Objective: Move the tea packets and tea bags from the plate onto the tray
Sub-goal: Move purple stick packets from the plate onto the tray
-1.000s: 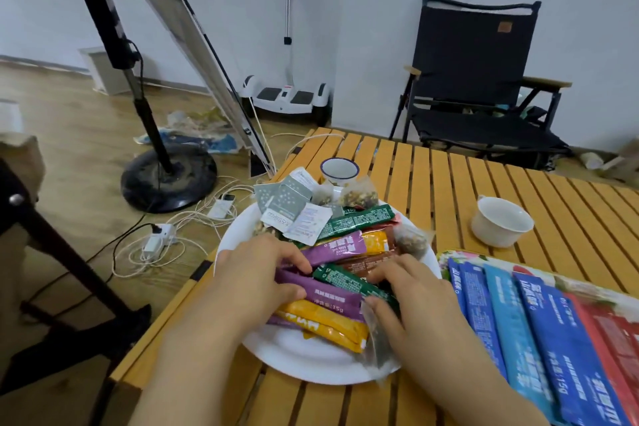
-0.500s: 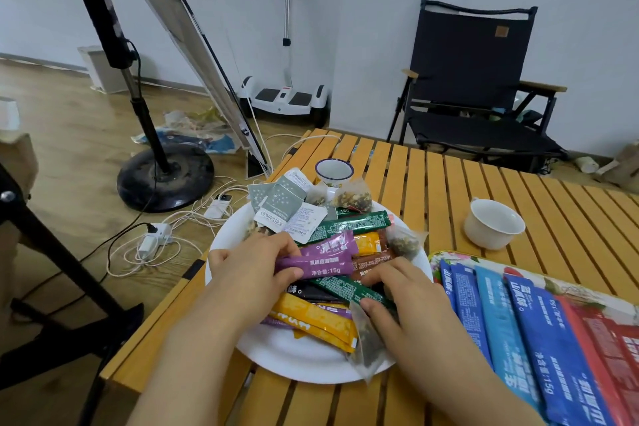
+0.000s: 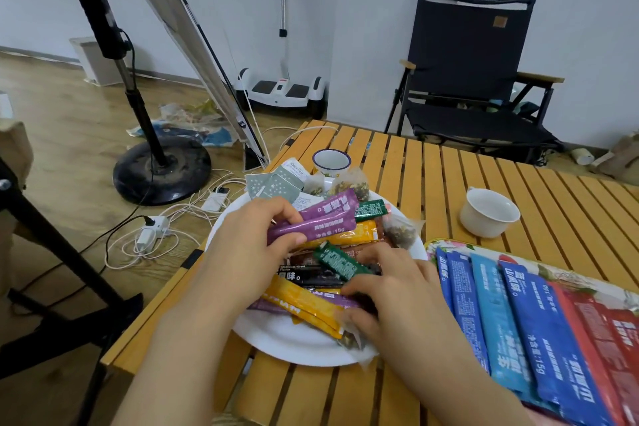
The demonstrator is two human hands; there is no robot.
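Packets piled on white plate (image 3: 276, 342), centre-left of table. Left hand (image 3: 242, 252) pinches two purple stick packets (image 3: 318, 221) between thumb and fingers, lifted clear of the pile, tilted up toward 2 o'clock. Right hand (image 3: 390, 290) sits on the heap at the plate's 4 o'clock, fingers curled down among a green packet (image 3: 337, 261), a black one (image 3: 307, 275) and a yellow one (image 3: 304, 304); cannot tell whether it actually grips any of them. Mesh tea bags (image 3: 401, 230) at the plate's 1–2 o'clock, grey-green sachets (image 3: 273, 185) at 11. Floral tray (image 3: 432, 245) at the plate's 3 o'clock, touching or nearly so, already carrying a row of blue and red packets (image 3: 511, 315).

Risks, my read:
- two-packet pinch is shallow; glossy film could let one slide out on the way across
- right hand dragging through the heap may push the yellow packet over the near rim
- white cup (image 3: 487, 214) sits near the tray's far corner, could get clipped
- enamel mug (image 3: 332, 161) just behind plate, same issue
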